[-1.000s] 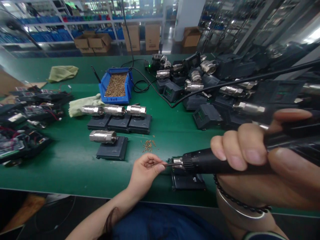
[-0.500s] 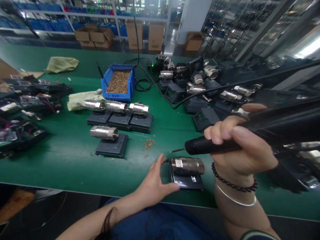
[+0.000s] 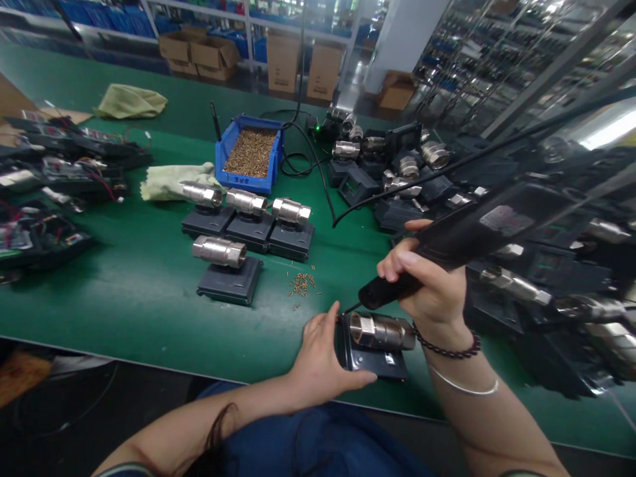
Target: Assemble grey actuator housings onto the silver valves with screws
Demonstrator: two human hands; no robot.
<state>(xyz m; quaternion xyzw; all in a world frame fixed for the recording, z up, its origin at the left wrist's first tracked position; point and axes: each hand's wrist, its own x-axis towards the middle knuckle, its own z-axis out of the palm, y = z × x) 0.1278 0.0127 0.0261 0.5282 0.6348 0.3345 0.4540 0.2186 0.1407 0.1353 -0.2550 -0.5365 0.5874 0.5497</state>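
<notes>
Near the front edge of the green counter (image 3: 209, 338), the left hand (image 3: 320, 364) is clasping a dark grey plastic housing (image 3: 373, 364) topped by a silver metal cylindrical valve (image 3: 385, 332). The right hand (image 3: 433, 285) is gripping a black cylindrical power screwdriver (image 3: 457, 235), its thin bit (image 3: 352, 309) pointing at the housing's far-left corner.

Grn cloth (image 3: 132, 101), back L; cdbd boxes (image 3: 283, 63) nr shelving (image 3: 248, 34).

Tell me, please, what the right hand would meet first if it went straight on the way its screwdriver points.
Most likely the far-left corner of the dark housing beside the left hand; the screwdriver may be touching it at the tip, though depth is unclear.
</notes>
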